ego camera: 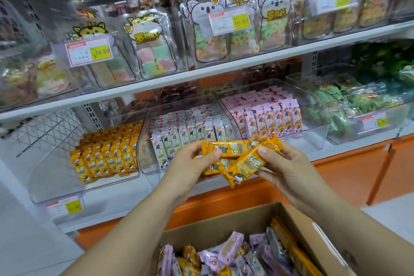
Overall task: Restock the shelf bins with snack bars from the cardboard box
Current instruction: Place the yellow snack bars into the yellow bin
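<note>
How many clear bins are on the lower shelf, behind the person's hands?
4, left to right: orange-bar bin, white-bar bin, pink-bar bin, green-packet bin at far right. Others may lie beyond the frame's edges.

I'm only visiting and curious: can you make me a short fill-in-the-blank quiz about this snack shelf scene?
1. The left hand and right hand hold snack bars above an open cardboard ____.
2. Their wrappers match the bars in the bin standing ____ of the white-wrapped bars' bin.
3. The yellow price tag on the koala pouches reads ____.
Missing words: box; left; 16.80
</note>
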Demonstrator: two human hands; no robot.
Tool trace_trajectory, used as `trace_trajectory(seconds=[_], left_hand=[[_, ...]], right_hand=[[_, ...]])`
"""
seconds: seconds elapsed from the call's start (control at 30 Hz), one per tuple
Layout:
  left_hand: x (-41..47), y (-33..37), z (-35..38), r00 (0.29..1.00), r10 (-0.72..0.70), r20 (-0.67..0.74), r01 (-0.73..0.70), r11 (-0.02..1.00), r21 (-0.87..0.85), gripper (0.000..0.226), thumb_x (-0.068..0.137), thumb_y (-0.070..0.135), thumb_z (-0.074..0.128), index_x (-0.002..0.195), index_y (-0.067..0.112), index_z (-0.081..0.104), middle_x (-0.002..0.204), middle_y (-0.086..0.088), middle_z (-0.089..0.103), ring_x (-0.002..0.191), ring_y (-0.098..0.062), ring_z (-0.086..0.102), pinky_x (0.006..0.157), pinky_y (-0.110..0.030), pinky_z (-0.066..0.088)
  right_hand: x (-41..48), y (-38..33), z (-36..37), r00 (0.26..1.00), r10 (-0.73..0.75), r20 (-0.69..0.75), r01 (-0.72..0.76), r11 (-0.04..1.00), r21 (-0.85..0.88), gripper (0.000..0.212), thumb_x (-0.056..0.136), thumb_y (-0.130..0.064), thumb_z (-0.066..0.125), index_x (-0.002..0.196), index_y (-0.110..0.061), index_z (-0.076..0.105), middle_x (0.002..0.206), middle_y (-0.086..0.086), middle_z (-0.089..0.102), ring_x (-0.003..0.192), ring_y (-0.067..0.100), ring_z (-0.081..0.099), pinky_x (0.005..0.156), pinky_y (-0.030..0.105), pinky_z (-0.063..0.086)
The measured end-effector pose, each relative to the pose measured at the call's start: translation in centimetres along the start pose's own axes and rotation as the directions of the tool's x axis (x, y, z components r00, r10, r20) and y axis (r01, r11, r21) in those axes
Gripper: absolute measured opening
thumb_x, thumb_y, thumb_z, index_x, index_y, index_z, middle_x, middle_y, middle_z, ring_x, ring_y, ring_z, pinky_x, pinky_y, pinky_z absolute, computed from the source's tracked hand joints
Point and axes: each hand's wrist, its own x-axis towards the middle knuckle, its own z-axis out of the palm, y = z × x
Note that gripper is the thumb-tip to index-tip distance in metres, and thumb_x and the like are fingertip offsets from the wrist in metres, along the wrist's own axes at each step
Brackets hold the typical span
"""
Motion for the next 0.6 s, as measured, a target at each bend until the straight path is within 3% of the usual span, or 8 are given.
trace_trajectory(seconds=[0.07,0.17,0.27,0.33,0.43,0.6], left_hand=[[-0.1,0.4,-0.6,1.0,0.01,0.029,-0.011,0.998,0.063,0.026,0.083,0.012,0.067,0.109,0.018,0.064,0.1,-0.002,0.069,0.081,-0.014,0.071,0.068,-0.031,0.058],[-0.2,1.1,-2.0,0.996,0.08,0.038,-0.087,0.955,0.282,0.026,0.083,0.015,0.07,0.105,0.026,0.063,0.1,-0.001,0.066,0.082,-0.015,0.069,0.074,-0.037,0.06],[-0.7,2.3,-3.2,0.98,0.128,0.149,-0.194,0.765,0.615,0.03,0.082,0.023,0.072,0.108,0.03,0.059,0.101,0.007,0.063,0.087,-0.009,0.064,0.073,-0.026,0.058],[-1.2,3.0,-3.4,0.967,0.098,0.237,-0.243,0.638,0.731,0.034,0.082,0.028,0.072,0.112,0.031,0.057,0.102,0.013,0.059,0.089,-0.002,0.059,0.068,-0.012,0.052],[-2.0,3.6,-3.4,0.942,0.046,0.331,-0.309,0.497,0.811,0.039,0.083,0.035,0.07,0.118,0.032,0.055,0.103,0.019,0.056,0.089,0.003,0.056,0.07,-0.007,0.044],[-3.2,4.3,-4.7,0.922,0.055,0.383,-0.363,0.465,0.807,0.046,0.083,0.038,0.069,0.125,0.036,0.051,0.105,0.019,0.055,0.081,0.01,0.053,0.066,-0.006,0.04]], right_hand=[[0.1,0.0,-0.2,0.999,0.01,0.042,-0.007,0.997,-0.078,0.067,0.046,-0.043,0.089,0.101,-0.013,0.068,0.099,0.009,0.073,0.093,0.02,0.07,0.072,0.029,0.057],[0.0,-0.1,-0.4,1.0,-0.015,-0.024,0.006,0.95,-0.311,0.044,0.062,-0.032,0.077,0.1,-0.011,0.069,0.09,0.006,0.072,0.088,0.021,0.068,0.081,0.031,0.054],[0.1,-0.5,-0.7,0.988,-0.147,-0.055,0.086,0.8,-0.594,0.021,0.075,-0.019,0.075,0.095,-0.017,0.069,0.068,0.006,0.052,0.065,0.015,0.049,0.063,0.018,0.041],[0.0,-0.7,-0.6,0.983,-0.185,0.007,0.129,0.654,-0.745,0.032,0.077,-0.02,0.076,0.106,-0.025,0.065,0.068,0.0,0.046,0.062,0.011,0.044,0.057,0.014,0.037],[-0.5,-0.6,1.0,0.981,-0.148,0.127,0.185,0.499,-0.846,0.044,0.076,-0.023,0.077,0.116,-0.032,0.062,0.07,-0.01,0.046,0.062,0.008,0.046,0.059,0.012,0.038],[-0.4,-0.3,5.1,0.953,-0.004,0.302,0.282,0.37,-0.885,0.047,0.081,-0.028,0.073,0.122,-0.041,0.056,0.054,-0.008,0.047,0.049,0.001,0.045,0.052,0.012,0.037]])
